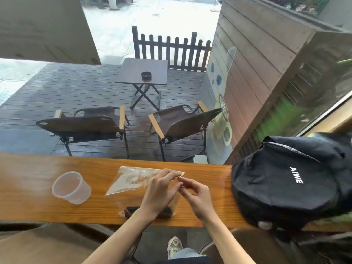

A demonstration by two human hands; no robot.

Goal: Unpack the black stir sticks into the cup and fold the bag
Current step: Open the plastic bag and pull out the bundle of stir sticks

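Note:
A clear plastic bag (176, 197) stands on the wooden counter (28, 202) under my hands. Black stir sticks (133, 210) lie bunched at its bottom, partly hidden by my left wrist. My left hand (160, 193) and my right hand (196, 195) both pinch the bag's top edge, fingertips almost touching. Just behind them a second clear bag (131, 181) lies flat on the counter. An empty, clear plastic cup (71, 187) stands upright to the left, a hand's width from the flat bag.
A black backpack (289, 180) fills the counter's right end, close to my right hand. Beyond the counter, a window looks onto a deck with two folding chairs (85, 124) and a small table (142, 71). My shoe (174, 246) shows below the counter.

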